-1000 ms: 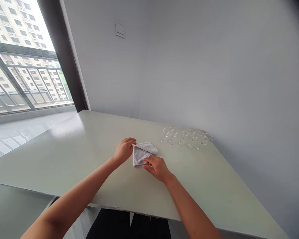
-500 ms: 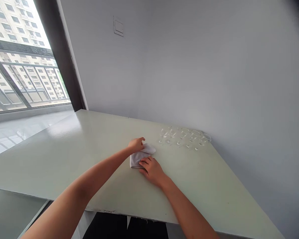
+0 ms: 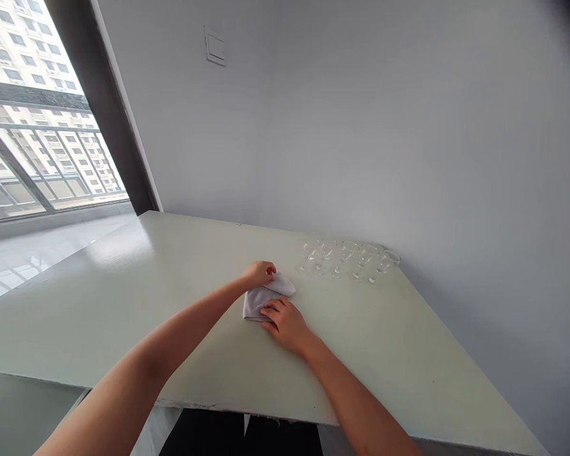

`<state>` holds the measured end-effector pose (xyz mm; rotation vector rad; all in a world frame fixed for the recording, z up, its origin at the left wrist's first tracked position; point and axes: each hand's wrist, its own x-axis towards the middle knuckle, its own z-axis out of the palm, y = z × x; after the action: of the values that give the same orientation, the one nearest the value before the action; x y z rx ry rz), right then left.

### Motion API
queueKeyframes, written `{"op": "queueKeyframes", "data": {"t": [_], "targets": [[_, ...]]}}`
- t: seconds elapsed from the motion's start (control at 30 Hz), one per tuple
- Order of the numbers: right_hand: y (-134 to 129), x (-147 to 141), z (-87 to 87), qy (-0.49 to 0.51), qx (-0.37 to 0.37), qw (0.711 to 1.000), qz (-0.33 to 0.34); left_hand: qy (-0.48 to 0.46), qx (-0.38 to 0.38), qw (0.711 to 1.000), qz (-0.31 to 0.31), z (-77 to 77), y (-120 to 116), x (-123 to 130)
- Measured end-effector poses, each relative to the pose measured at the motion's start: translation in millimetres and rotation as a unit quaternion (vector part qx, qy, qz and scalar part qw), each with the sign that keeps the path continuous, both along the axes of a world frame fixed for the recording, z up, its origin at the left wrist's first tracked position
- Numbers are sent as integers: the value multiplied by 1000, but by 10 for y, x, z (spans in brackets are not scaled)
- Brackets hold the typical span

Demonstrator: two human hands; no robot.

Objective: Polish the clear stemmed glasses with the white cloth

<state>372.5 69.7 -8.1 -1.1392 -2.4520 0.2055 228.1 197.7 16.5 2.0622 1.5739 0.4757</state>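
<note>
A light grey-lilac cloth (image 3: 255,305), folded over on itself, lies on the pale table (image 3: 199,342) between my two hands. At its far side, the curled fingers of my left hand (image 3: 259,273) are closed on the upper edge of the cloth. My right hand (image 3: 287,322) rests on the near right part, its fingers spread and lying on the fabric. Beyond the cloth, to the right, several clear stemmed glasses (image 3: 346,253) stand in a group near the wall.
Grey walls (image 3: 389,126) meet behind the table, one carrying a switch plate (image 3: 215,49). The table's near edge (image 3: 228,408) is rough, with dark-clothed legs below it. At the left, a dark frame (image 3: 109,101) borders a window with a railing (image 3: 52,152).
The fingers of my left hand have curled in more onto the cloth's far edge. The view has shifted slightly, and my right hand keeps its place on the fabric.
</note>
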Motion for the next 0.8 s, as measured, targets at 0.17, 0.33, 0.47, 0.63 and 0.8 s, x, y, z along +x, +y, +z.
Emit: {"op": "queueKeyframes", "data": {"t": [0.17, 0.33, 0.47, 0.63, 0.8], "targets": [[-39, 7, 14, 1, -10, 1000, -4, -18, 63, 993, 95, 131, 114, -115], [-13, 20, 21, 70, 37, 996, -47, -8, 120, 986, 112, 89, -84, -215], [11, 103, 100, 146, 84, 978, -122, 15, 121, 992, 12, -186, -452, -16], [33, 202, 129, 188, 84, 968, -142, 93, 128, 985, -66, -422, -503, 194], [81, 227, 48, 193, 46, 969, -147, 124, 119, 981, -93, -417, 1, 70]]}}
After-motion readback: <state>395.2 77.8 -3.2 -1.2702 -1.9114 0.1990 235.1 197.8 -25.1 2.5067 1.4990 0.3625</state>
